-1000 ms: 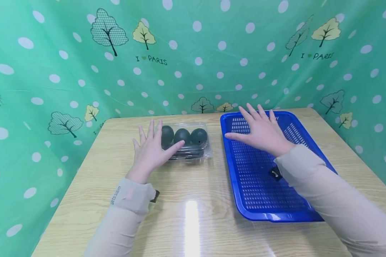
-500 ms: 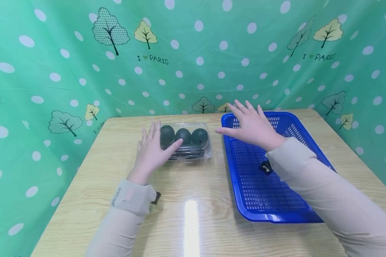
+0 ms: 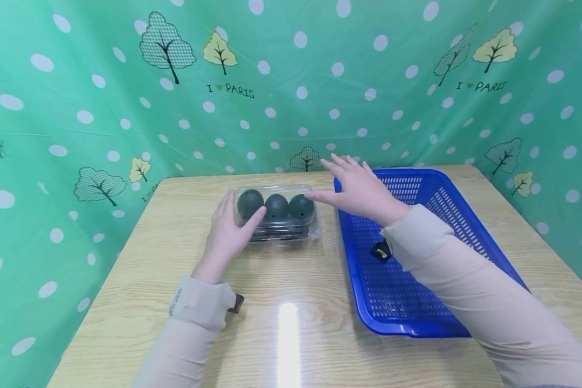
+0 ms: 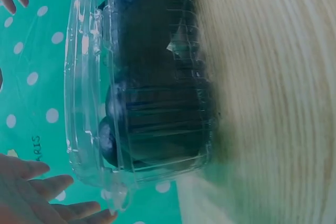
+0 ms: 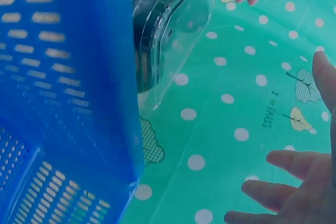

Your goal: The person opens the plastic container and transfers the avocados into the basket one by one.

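Observation:
A clear plastic clamshell box (image 3: 282, 231) sits near the back of the table. Three dark green, rounded, avocado-like items (image 3: 276, 207) show through its lid. My left hand (image 3: 227, 231) is at the box's left end, fingers extended along the side and thumb reaching across its front corner; whether it touches cannot be told. In the left wrist view the box (image 4: 152, 124) fills the middle, beside my left fingers (image 4: 58, 186). My right hand (image 3: 361, 191), fingers spread, hovers between the box's right end and the blue basket, holding nothing.
A blue perforated plastic basket (image 3: 353, 269) stands on the right of the wooden table (image 3: 267, 345). My right forearm passes over it. A green dotted curtain (image 3: 300, 75) hangs behind and at both sides.
My right hand has moved left from above the basket towards the box. My left hand has drawn in slightly at the box's left end, its fingers closer together. Box and basket stay put.

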### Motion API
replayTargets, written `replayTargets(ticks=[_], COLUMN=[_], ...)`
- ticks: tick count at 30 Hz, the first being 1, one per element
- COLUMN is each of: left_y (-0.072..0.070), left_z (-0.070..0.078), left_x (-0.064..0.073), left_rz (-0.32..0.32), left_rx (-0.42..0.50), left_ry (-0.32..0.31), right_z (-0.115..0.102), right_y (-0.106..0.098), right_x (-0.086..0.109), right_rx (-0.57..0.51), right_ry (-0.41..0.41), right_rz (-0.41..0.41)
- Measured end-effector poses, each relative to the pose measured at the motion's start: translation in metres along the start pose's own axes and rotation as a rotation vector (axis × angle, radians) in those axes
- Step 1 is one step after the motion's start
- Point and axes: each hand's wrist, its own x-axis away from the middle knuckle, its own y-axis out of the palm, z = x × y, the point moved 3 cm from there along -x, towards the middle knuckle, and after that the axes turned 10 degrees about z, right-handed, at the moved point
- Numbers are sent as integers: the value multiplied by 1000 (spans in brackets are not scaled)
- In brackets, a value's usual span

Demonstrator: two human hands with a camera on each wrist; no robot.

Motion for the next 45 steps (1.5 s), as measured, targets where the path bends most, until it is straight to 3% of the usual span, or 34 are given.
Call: replayTargets(ticks=[16, 30, 45], left_y=[1, 7, 9], left_z=[-22, -35, -46], left_x=[2, 6, 10], left_rz=[-16, -28, -27], left_rx=[168, 280, 357], left_ry=[-148, -203, -255], right_z=[-19, -34, -52], right_y=[20, 32, 47], right_x=[-2, -4, -11], right_rx=[-115, -186, -177], right_ry=[-19, -52, -110], right_rz=[-6, -2, -21])
